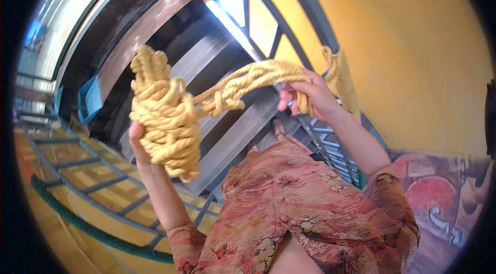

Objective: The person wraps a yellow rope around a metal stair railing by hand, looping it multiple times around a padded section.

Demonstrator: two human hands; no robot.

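A thick bundle of yellow rope (168,119), wound crosswise round its middle with loops sticking out on top, is held up by my left hand (139,142). That hand is mostly hidden behind the bundle; its thumb shows along the left side. From the bundle several loose strands (253,75) stretch to the right. My right hand (312,95) is closed round the far end of these strands, and a short bit of rope hangs below its palm.
Grey stairs (206,67) run down in front of me. Metal railings (98,186) stand on the left, one wrapped in green cord (93,230). More yellow rope (338,77) hangs from the railing by the yellow wall (413,57). A blue bin-like object (90,101) sits farther off.
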